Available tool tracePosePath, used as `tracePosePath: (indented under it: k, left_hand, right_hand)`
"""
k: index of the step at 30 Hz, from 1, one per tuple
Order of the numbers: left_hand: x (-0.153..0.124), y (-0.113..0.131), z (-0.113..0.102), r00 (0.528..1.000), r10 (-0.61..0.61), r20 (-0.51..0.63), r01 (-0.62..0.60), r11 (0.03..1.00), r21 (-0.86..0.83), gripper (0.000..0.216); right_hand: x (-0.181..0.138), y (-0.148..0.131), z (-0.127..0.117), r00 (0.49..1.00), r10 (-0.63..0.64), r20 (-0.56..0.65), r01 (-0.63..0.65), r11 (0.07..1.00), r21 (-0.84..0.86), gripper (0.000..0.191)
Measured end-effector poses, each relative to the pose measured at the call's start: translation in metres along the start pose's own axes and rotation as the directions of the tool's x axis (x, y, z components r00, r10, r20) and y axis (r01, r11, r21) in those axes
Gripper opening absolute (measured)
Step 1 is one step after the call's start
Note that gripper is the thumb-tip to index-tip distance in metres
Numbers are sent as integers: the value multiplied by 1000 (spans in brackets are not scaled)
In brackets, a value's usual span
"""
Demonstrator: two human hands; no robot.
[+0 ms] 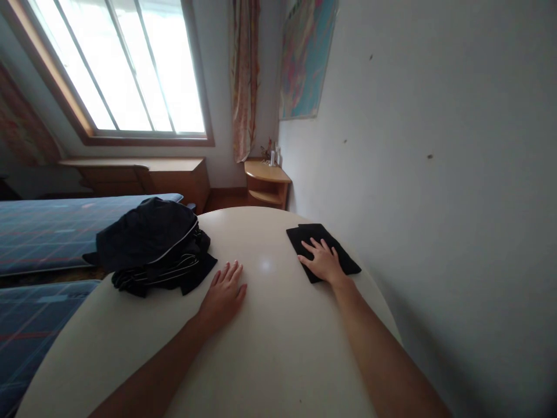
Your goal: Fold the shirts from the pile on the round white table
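Observation:
My right hand (pixel 322 260) lies with spread fingers on a flat, folded black cloth item (pixel 343 260), whose exact kind I cannot make out. Flat on the pale round table (pixel 270 348) rests my left hand (pixel 224 296), holding nothing, its fingers stretched forward. Just to its left is a heap of dark clothes (pixel 150 238), with thin white piping and stripes showing. The heap hangs slightly over the table's left edge.
Beds with blue plaid mattresses (pixel 47 232) stand to the left of the table. A white wall (pixel 435 232) runs close along the right. Beyond the table are a corner shelf (pixel 266 171) and a low wooden desk (pixel 174 165) under the window.

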State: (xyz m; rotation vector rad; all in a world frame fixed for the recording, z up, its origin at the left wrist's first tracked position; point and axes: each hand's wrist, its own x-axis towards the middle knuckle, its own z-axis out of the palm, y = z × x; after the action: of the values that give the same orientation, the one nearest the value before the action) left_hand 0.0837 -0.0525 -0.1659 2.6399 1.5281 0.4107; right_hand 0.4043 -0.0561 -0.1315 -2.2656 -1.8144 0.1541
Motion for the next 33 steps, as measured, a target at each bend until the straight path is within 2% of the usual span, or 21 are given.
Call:
tracePosePath:
  k: [6, 12, 15, 18, 21, 24, 27, 29, 33]
  left_hand:
    - [0, 1, -1, 1000, 0, -18, 0, 1000, -11, 56]
    - [-1, -1, 4, 999, 12, -52, -14, 1000, -24, 54]
    - [-1, 2, 1, 998, 6, -62, -9, 999, -46, 55]
    - [5, 6, -14, 984, 45, -173, -56, 997, -58, 55]
    - [16, 3, -41, 932, 55, -359, -68, 997, -25, 49]
    - [24, -16, -73, 853, -54, -519, 84, 996, 35, 46]
    - [22, -48, -97, 736, -234, -635, 333, 942, 39, 51]
    - [16, -70, -104, 686, -317, -656, 449, 893, 38, 55]
    - [6, -97, -105, 706, -417, -573, 551, 831, 74, 49]
  right_hand:
    - [3, 34, -3, 997, 67, -31, -68, 997, -21, 62]
    - [1, 37, -3, 997, 58, -42, -59, 997, -39, 63]
    - [-2, 32, -6, 996, 39, -85, -44, 997, -56, 61]
    - [-4, 16, -9, 985, -40, -170, 27, 996, -79, 52]
    - [-8, -9, -7, 962, -194, -193, 185, 981, -61, 48]
    - [-14, -37, 4, 936, -320, -148, 325, 946, 12, 50]
    - [-18, -55, 16, 929, -363, -68, 368, 925, 92, 54]
    - [-20, -59, 20, 929, -370, -12, 369, 922, 121, 55]
    - [-19, -59, 23, 935, -355, 27, 348, 927, 139, 55]
